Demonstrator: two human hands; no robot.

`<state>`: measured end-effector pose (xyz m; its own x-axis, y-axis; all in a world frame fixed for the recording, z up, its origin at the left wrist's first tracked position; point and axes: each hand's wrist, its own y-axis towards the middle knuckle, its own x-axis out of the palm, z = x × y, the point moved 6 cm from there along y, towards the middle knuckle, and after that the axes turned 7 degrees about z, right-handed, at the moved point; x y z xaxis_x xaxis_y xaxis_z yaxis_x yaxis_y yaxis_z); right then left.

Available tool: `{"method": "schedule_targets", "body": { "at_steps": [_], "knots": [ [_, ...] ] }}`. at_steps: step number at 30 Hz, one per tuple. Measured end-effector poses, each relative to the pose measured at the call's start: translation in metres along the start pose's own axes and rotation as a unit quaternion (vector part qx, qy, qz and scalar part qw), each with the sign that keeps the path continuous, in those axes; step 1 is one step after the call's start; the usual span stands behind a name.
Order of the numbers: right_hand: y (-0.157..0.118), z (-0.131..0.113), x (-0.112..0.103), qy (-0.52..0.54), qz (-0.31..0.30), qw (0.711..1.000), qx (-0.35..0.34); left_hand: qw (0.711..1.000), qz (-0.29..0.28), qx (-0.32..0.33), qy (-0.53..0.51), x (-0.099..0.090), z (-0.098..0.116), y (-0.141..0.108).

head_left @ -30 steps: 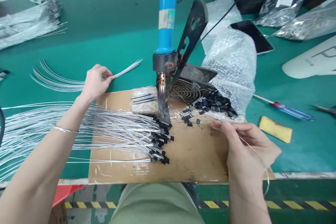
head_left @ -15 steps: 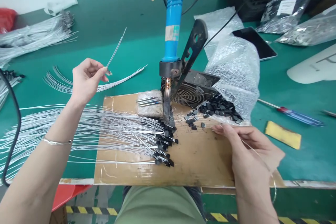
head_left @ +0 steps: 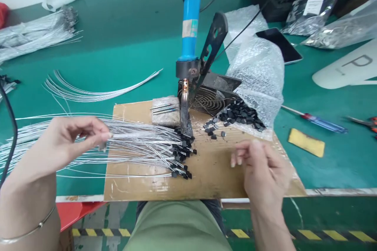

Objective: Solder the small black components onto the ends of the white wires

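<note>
My left hand [head_left: 85, 139] pinches a thin bundle of white wires [head_left: 126, 135], blurred by motion, over a spread of white wires [head_left: 141, 160]. Small black caps [head_left: 181, 155] sit on the right ends of those lying wires. My right hand [head_left: 262, 168] hovers over the right side of the cardboard [head_left: 218, 180], fingers curled together; whatever is in them cannot be made out. Between the hands, a blue hot-air gun [head_left: 191, 15] points its metal nozzle [head_left: 184, 106] down beside the capped ends. Loose black caps [head_left: 241, 113] lie heaped behind my right hand.
A curved bunch of white wires [head_left: 103, 94] lies at the back left. Beyond the nozzle is a round fan grille [head_left: 209, 104]. To the right lie bubble wrap [head_left: 256, 70], a yellow sponge [head_left: 306, 142], a screwdriver [head_left: 326, 124] and a white jug [head_left: 344, 64].
My left hand has come down and toward me with its wires, from above the curved bunch to over the spread ones. My right hand has drawn slightly back; the strand across it no longer shows.
</note>
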<state>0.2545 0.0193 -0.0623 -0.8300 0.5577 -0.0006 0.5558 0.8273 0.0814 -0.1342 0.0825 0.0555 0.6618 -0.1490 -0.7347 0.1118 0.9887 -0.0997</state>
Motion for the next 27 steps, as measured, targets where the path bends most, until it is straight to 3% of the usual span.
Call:
{"method": "schedule_targets", "body": {
  "at_steps": [3,6,11,14,21,27],
  "knots": [
    [-0.030,-0.017,0.037,-0.013,-0.192,0.981,0.006,0.997,-0.062,0.012,-0.039,0.021,-0.001,-0.021],
    [-0.051,-0.034,0.065,0.020,-0.295,0.955,-0.006,0.994,-0.081,-0.002,-0.069,0.040,-0.007,-0.031],
    [-0.055,-0.037,0.074,0.047,-0.280,0.959,-0.006,0.994,-0.045,0.009,-0.100,0.052,-0.004,-0.031],
    [-0.058,-0.031,0.074,0.064,-0.284,0.956,0.030,0.993,-0.028,0.020,-0.116,0.056,0.002,-0.030],
    [-0.061,-0.024,0.078,0.089,-0.284,0.950,0.091,0.992,-0.065,-0.008,-0.110,0.071,0.008,-0.034],
    [-0.056,-0.028,0.076,0.079,-0.303,0.949,0.048,0.990,-0.101,-0.011,-0.100,0.075,0.014,-0.031]
  ]
}}
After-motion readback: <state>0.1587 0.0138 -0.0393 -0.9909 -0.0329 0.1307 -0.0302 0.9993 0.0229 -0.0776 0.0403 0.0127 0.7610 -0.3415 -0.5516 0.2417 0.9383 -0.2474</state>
